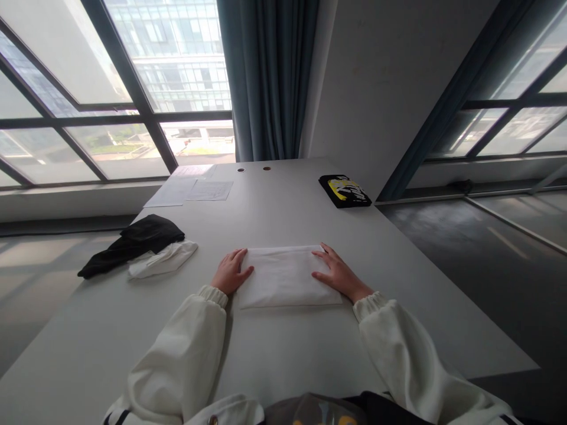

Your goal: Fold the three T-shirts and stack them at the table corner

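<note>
A white cloth folded into a flat rectangle lies on the table in front of me, its surface lightly creased. My left hand rests at its left edge, fingers stretched forward and the thumb tip lying on the fabric. Over the right edge lies my right hand, fingers spread and touching the cloth's top. Neither hand grips anything.
A crumpled black cloth and a white one lie at the left. Paper sheets are at the back left. A folded black garment with yellow and white print sits near the right edge of the white table.
</note>
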`<state>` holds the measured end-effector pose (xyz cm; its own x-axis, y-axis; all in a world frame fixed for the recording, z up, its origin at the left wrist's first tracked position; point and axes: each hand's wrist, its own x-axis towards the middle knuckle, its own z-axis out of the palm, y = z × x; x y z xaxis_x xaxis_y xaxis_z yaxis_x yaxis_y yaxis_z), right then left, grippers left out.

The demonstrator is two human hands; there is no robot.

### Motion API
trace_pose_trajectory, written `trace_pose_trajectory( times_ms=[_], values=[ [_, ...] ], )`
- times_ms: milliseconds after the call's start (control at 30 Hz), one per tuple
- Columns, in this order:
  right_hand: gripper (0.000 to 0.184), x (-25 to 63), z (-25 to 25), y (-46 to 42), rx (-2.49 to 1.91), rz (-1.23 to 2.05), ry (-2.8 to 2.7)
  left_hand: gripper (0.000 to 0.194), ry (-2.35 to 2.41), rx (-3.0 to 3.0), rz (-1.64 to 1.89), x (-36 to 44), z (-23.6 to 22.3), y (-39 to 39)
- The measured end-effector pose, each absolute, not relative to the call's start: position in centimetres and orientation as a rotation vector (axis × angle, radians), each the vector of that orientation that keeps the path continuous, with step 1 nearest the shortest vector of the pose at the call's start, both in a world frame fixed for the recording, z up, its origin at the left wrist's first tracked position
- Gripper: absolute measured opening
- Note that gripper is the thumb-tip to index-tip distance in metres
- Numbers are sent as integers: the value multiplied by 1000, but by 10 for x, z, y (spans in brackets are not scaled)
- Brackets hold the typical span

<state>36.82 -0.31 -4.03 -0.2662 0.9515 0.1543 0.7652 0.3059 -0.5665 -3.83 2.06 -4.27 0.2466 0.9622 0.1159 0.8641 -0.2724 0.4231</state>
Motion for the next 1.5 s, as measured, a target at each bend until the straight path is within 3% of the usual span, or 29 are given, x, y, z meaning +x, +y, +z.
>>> trace_pose_trajectory(
  times_ms=[933, 1233, 1500],
  values=[
    [53, 368, -46, 1, -1502, 452, -2137, 65, 1627, 2304, 657, -46, -68, 31],
    [44, 324, -30, -27, -1747, -124, -2267, 65, 1625, 2307, 659, -46, -67, 31],
    [63, 258, -24, -67, -1618, -84, -2475, 64, 1631, 2307, 637, -45, -64, 29]
  ],
)
